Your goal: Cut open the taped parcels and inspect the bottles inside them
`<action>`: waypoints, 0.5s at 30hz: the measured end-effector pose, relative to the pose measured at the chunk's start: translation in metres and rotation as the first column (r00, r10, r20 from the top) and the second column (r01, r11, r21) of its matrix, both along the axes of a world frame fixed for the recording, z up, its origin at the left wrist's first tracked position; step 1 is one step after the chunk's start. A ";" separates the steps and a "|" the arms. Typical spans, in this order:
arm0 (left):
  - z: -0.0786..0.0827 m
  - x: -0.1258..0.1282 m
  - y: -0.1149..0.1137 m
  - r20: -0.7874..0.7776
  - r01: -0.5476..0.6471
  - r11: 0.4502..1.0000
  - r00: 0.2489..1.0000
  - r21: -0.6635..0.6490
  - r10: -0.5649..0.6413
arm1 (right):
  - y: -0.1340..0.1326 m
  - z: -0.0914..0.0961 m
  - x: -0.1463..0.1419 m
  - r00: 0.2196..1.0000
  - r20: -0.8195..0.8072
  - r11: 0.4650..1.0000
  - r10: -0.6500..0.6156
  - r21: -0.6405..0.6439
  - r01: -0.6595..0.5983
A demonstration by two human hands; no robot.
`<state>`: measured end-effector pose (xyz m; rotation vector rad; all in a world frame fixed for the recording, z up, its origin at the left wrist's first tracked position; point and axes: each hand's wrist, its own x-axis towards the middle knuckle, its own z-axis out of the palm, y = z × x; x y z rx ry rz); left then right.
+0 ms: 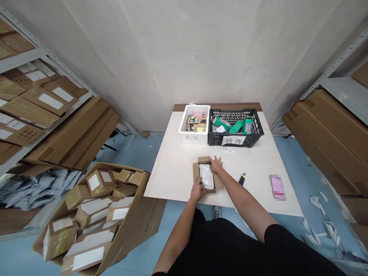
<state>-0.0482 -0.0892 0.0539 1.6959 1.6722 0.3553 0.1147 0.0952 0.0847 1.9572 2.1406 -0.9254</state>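
Observation:
A small open cardboard box lies on the white table, with a white plastic-wrapped item inside it. My left hand grips the box's near left corner, fingers curled round the edge. Over the box's far right flap rests my right hand, its fingers spread on the cardboard. A small dark tool with a yellow tip lies just right of my right forearm.
At the table's far side stand a white bin of small packets and a black crate of green boxes. A blurred pink item lies right. A big carton of labelled boxes sits on the floor left; shelves flank both sides.

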 end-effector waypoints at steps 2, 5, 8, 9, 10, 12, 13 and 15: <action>0.000 0.002 0.000 -0.018 0.007 1.000 1.000 0.011 -0.006 | -0.014 0.003 0.002 0.999 -0.047 0.983 -0.020 0.183 0.028; -0.001 0.004 -0.001 -0.029 0.014 1.000 1.000 0.026 -0.013 | -0.043 0.003 -0.011 0.986 -0.162 0.923 0.034 0.383 0.031; -0.003 0.004 -0.001 -0.024 0.003 0.999 1.000 0.046 -0.002 | -0.063 -0.003 -0.034 0.948 -0.262 0.956 0.178 0.275 -0.103; -0.003 0.004 -0.001 -0.018 0.001 0.999 1.000 0.051 0.000 | -0.065 -0.006 -0.040 0.948 -0.261 0.970 0.182 0.208 -0.128; -0.003 0.004 -0.001 -0.010 0.001 0.999 1.000 0.053 0.000 | -0.066 -0.008 -0.045 0.959 -0.232 0.982 0.161 0.131 -0.134; -0.002 0.003 -0.001 0.010 -0.002 0.999 1.000 0.052 0.002 | -0.062 -0.012 -0.049 0.985 -0.118 0.992 0.123 -0.028 -0.127; -0.001 0.003 -0.001 0.020 -0.008 0.999 1.000 0.050 0.007 | -0.061 -0.014 -0.050 0.990 -0.059 0.986 0.129 -0.101 -0.135; 0.000 0.002 -0.001 0.034 -0.021 0.999 0.999 0.048 0.020 | -0.060 -0.016 -0.048 0.980 0.010 0.958 0.200 -0.210 -0.194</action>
